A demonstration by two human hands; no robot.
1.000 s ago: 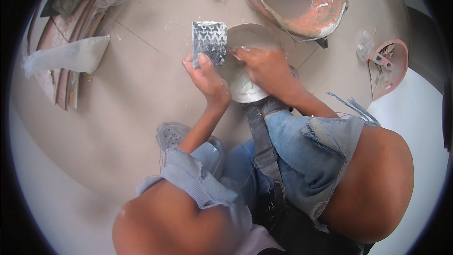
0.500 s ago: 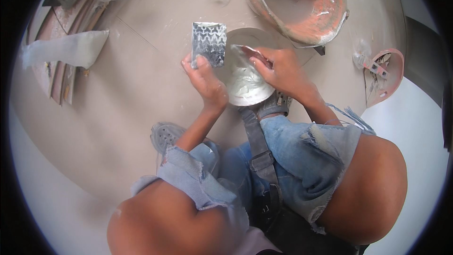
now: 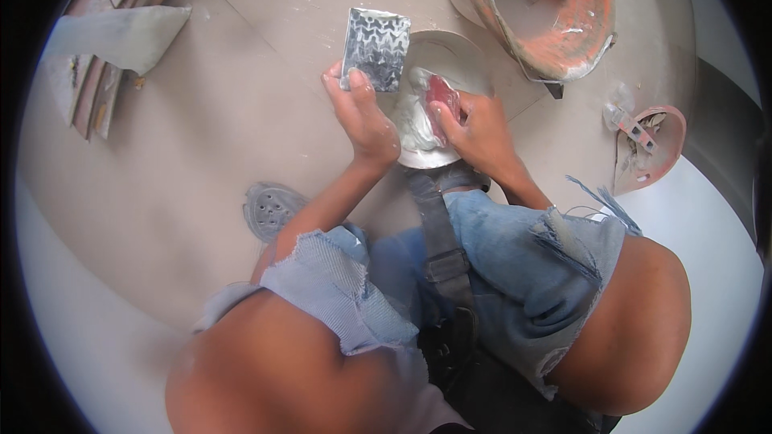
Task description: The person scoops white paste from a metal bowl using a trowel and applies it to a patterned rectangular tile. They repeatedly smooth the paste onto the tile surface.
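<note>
My left hand (image 3: 360,116) grips the lower edge of a dark rectangular plate (image 3: 375,47) with a chevron-like pattern smeared with white paste. Below and right of it, a round container (image 3: 456,45) holds thick white paste (image 3: 414,124). My right hand (image 3: 481,130) is closed around a red, flat scraper-like tool (image 3: 444,98), whose paste-coated end is down in the container, touching or over the paste. The container sits just above my right foot, partly hidden by my hands and the plate.
A large orange-stained, dirty bucket (image 3: 585,20) stands at top right. A pink cut-off container (image 3: 669,138) with debris and a tool lies at right. Warped boards (image 3: 104,116) with translucent sheeting (image 3: 149,32) lie at upper left on the tiled floor (image 3: 153,193). My shoe (image 3: 267,210) shows lower left.
The plate and my left hand have risen in the picture and shifted right. My right hand has turned, bringing the red tool into view and into the container. The surroundings shifted in view.
</note>
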